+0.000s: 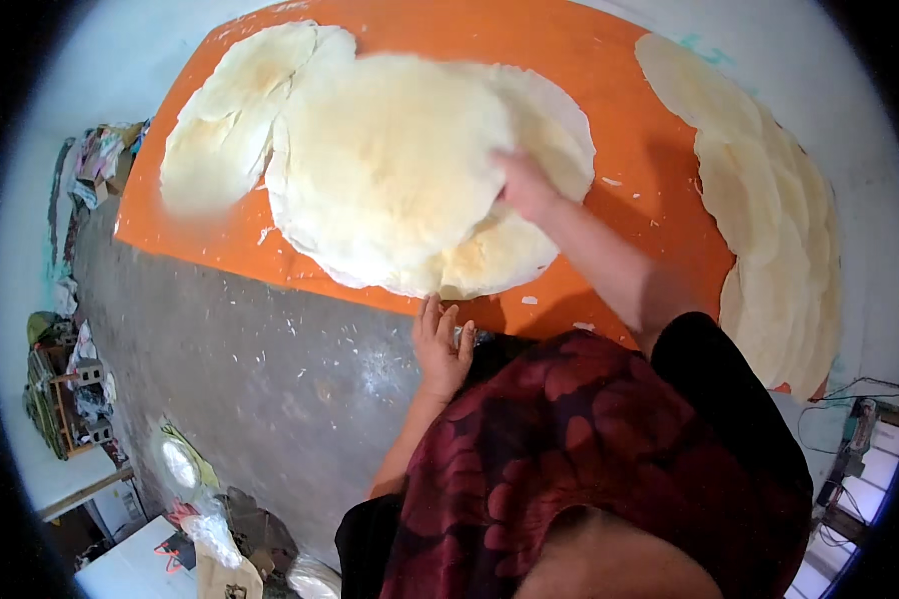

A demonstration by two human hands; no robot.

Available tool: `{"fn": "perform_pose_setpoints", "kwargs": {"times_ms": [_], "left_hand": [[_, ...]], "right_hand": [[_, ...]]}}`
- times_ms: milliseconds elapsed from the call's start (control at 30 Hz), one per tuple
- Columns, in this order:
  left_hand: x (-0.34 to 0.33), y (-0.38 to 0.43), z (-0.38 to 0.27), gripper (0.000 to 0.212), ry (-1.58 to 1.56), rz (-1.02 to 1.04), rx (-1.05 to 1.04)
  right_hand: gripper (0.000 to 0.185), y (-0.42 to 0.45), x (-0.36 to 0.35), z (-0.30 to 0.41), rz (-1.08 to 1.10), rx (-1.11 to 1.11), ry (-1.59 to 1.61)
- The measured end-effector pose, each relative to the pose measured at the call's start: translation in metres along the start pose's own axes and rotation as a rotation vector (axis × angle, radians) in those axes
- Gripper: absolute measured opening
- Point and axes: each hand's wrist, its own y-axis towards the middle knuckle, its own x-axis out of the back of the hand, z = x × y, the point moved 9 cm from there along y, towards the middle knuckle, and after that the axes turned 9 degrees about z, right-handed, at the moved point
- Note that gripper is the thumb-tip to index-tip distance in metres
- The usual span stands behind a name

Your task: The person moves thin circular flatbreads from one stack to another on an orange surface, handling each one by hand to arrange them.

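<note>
Large, thin, pale flatbread sheets lie in an overlapping pile on an orange-covered table (644, 224). My right hand (526, 186) grips the right edge of the top flatbread (397, 150), fingers curled under or behind that edge. Beneath it, more flatbreads (551, 120) show at the right and along the front. My left hand (442, 341) is held at the table's front edge, fingers apart and with nothing in it. Its fingertips are close to the pile's front rim; whether they touch it I cannot tell.
Two more flatbread areas (228, 112) adjoin the pile at the left. A long row of overlapping flatbreads (764, 224) lines the table's right end. White crumbs dot the table and the grey floor (270, 352). Bags and a white surface (135, 561) stand at lower left.
</note>
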Motion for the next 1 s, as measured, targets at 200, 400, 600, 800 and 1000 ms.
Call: {"fn": "perform_pose_setpoints", "kwargs": {"times_ms": [200, 400, 600, 800, 1000], "left_hand": [[-0.011, -0.004, -0.014, 0.024, -0.069, 0.068, -0.011], [-0.012, 0.041, -0.062, 0.029, 0.034, 0.043, -0.132], [-0.1, 0.074, -0.009, 0.068, 0.642, 0.334, 0.003], [-0.121, 0.07, -0.005, 0.072, 0.719, 0.338, 0.016], [-0.124, 0.063, 0.013, 0.075, 0.821, 0.354, 0.033]], "right_hand": [[0.027, -0.004, 0.03, -0.087, -0.14, -0.243, -0.291], [0.025, 0.004, 0.052, -0.07, -0.021, -0.244, -0.302], [0.029, -0.043, 0.156, 0.007, -0.082, 0.004, -0.771], [0.05, -0.178, 0.39, 0.109, -0.785, 0.224, -1.77], [0.04, -0.245, 0.455, 0.118, -0.953, -0.039, -2.003]]}}
